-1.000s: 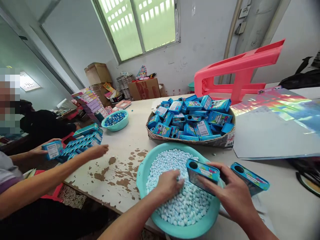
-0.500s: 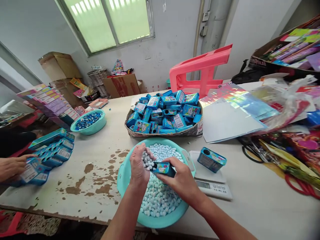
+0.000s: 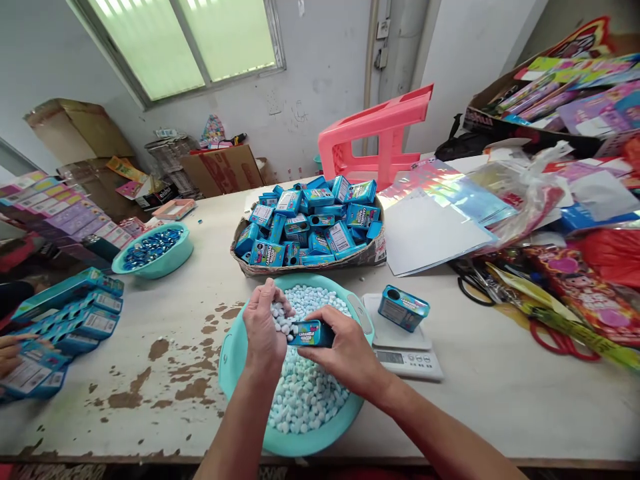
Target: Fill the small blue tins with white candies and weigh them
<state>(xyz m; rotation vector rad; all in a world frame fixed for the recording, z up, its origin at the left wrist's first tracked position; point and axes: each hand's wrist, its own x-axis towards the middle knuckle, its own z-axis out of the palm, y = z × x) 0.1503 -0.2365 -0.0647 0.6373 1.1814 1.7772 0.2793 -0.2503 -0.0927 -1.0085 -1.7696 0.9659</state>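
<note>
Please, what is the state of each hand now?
Left hand: cupped, holding pale blue candies.
Right hand: closed around a blue CARAMELO MACIZO container.

Softly bright, daylit through the pale-green, two-pane, metal-framed window point(image 3: 183, 47) — nearly washed out there. Streaked with glare on the flat, iridescent, silvery sheet point(image 3: 465, 190); stretched toward the edges.

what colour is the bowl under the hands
The bowl is light turquoise, best seen in the head view.
</note>
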